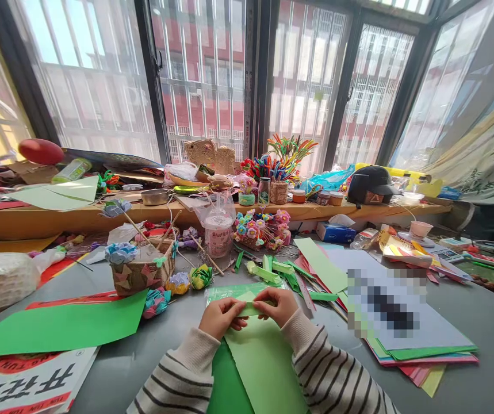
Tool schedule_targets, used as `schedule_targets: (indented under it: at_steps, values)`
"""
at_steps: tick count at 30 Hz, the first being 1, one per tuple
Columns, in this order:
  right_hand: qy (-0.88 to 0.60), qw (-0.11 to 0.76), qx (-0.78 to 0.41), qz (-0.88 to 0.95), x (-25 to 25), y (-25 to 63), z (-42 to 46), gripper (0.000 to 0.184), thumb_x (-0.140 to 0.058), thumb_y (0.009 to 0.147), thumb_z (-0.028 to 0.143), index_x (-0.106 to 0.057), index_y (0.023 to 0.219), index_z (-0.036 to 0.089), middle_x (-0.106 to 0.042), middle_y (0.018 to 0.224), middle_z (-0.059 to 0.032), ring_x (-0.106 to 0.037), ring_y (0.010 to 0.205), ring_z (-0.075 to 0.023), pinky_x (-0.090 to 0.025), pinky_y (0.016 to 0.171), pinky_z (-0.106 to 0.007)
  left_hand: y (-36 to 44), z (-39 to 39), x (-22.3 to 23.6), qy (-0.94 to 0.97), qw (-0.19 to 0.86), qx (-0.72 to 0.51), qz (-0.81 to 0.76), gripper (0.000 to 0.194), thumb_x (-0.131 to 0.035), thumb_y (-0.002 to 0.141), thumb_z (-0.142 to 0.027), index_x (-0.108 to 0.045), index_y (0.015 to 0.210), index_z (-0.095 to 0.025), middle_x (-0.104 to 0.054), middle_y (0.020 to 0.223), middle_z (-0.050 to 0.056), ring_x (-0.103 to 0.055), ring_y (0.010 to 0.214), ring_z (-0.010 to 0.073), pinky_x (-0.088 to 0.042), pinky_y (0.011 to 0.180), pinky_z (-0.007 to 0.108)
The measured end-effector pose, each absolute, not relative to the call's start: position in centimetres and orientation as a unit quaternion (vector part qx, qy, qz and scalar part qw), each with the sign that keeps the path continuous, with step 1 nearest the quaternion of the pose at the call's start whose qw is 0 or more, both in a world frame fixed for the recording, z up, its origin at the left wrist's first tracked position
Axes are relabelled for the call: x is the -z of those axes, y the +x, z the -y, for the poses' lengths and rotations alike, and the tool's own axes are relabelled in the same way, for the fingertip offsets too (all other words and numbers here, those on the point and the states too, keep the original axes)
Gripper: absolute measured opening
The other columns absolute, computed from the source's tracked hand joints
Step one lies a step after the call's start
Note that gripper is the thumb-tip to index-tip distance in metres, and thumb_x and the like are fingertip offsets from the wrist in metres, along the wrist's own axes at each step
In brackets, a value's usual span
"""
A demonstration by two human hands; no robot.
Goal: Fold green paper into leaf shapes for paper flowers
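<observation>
Between my two hands is a small folded strip of light green paper [249, 310]. My left hand [223, 316] pinches its left end between thumb and fingers. At the right end, the thumb and fingers of my right hand [276, 306] are closed on the same strip. Beneath my hands lies a large light green paper sheet [268, 362], overlapping a darker green sheet [228, 379]. Just beyond my hands is a loose pile of green folded paper strips [268, 271]. A ruler [303, 292] lies partly under the strips, to the right.
Stacked coloured paper [436, 330] lies to the right, a blurred patch on its top sheet. On the left are a basket of paper flowers [143, 273], a green sheet [65, 322] and a printed bag [35, 382]. A plastic cup [218, 236] and crochet flowers [259, 227] stand before the cluttered wooden ledge [87, 221].
</observation>
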State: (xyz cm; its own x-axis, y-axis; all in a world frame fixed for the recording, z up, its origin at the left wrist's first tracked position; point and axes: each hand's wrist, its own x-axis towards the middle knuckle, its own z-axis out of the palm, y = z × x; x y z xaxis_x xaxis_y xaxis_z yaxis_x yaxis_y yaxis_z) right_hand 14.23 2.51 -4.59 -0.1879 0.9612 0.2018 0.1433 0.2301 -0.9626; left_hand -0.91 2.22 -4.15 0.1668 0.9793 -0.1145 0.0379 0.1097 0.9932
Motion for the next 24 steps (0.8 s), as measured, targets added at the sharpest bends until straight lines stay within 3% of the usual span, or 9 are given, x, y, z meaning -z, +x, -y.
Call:
schedule_targets:
  at_steps: [5, 14, 24]
  values:
    - [-0.432, 0.431, -0.457, 0.648, 4.81, 14.14, -2.55, 0.026, -0.060, 0.054, 0.037, -0.055, 0.062, 0.013, -0.053, 0.048, 0.0017, -0.052, 0.040, -0.0094, -0.042, 0.039, -0.020, -0.90, -2.10, 3.86, 0.531, 0.566, -0.410, -0.479, 0.031, -0.063, 0.047, -0.040, -0.055, 0.057, -0.012, -0.060, 0.044, 0.001, -0.056, 0.042, 0.0144, -0.042, 0.041, 0.023]
    - [-0.432, 0.464, -0.504, 0.586, 4.25, 13.90, -2.28, 0.031, -0.056, 0.055, 0.043, -0.048, 0.057, 0.013, -0.051, 0.046, 0.0023, -0.049, 0.037, -0.0095, -0.039, 0.037, -0.021, -0.81, -2.02, 3.79, 0.468, 0.610, -0.450, -0.454, 0.031, -0.069, 0.041, -0.033, -0.059, 0.061, -0.012, -0.061, 0.056, 0.000, -0.059, 0.056, 0.0154, -0.046, 0.054, 0.025]
    - [-0.446, 0.408, -0.472, 0.642, 4.21, 13.35, -1.96, 0.030, -0.053, 0.060, 0.042, -0.052, 0.050, 0.014, -0.042, 0.041, 0.0045, -0.040, 0.036, -0.0059, -0.035, 0.037, -0.018, -0.81, -2.27, 3.94, 0.486, 0.545, -0.515, -0.448, 0.024, -0.066, 0.044, -0.033, -0.058, 0.054, -0.012, -0.053, 0.049, -0.003, -0.050, 0.048, 0.0100, -0.045, 0.044, 0.021]
